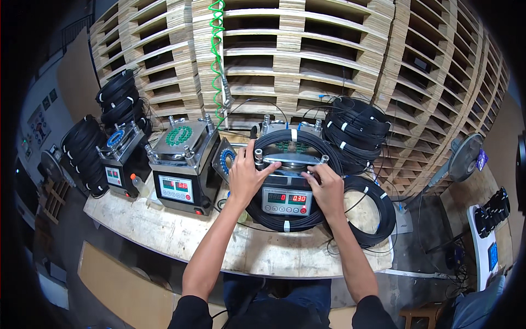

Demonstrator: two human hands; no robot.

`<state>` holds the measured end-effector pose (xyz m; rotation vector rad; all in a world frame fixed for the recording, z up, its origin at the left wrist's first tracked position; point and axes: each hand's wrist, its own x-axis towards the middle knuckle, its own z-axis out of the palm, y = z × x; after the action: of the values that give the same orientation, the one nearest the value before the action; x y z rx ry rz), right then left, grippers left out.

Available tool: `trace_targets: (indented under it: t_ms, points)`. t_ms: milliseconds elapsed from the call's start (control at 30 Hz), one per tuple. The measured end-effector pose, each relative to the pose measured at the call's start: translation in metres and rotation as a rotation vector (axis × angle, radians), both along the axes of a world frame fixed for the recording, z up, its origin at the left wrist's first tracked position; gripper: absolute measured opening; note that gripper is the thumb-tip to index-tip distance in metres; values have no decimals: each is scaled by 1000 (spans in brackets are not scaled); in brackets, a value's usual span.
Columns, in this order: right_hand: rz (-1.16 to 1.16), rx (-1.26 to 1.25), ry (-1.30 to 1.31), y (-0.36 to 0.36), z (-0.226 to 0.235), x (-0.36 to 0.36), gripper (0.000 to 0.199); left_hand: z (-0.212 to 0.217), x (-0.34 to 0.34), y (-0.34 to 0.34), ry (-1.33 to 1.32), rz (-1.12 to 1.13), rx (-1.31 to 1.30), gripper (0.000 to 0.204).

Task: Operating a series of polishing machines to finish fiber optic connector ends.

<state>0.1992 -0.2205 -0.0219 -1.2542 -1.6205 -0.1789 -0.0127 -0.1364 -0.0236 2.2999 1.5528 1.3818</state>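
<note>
A loop of black cable [293, 135] with white ties hangs around the front of a polishing machine [286, 181] with a metal top and red-and-green digits on its panel. My left hand [245, 174] rests at the machine's left front corner. Its index finger points up beside the cable and its thumb stretches along the metal edge, fingers apart. At the right front corner, near a metal post [325, 159], the fingers of my right hand [327, 186] are pinched together. Whatever lies between those fingertips is too small to make out.
Two similar machines [176, 164] [116, 159] stand left on the wooden bench [164, 233], near a bottle [137, 182]. Coiled cables are stacked behind right [356, 131] and far left [85, 153]; another coil [378, 214] lies right. Pallets [334, 44], a green hose [216, 60] and a fan [466, 156] surround.
</note>
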Motion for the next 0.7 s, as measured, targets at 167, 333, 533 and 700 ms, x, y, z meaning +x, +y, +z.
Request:
trace_targets:
  t_ms: [167,333,533,700]
  points:
    - [-129,-46,-280,19,17,-13,20,-1,4,0,-19,-14,11,92]
    - [166,-426,-463,46,80,6,22,0,-1,2,-12,-11,-9,93]
    - [62,-107,-802,174,145,13,17,6,-1,-1,4,-1,-18,91]
    - [38,-1294,-831,252,120,15,26,4,4,2,-24,-51,-17,92]
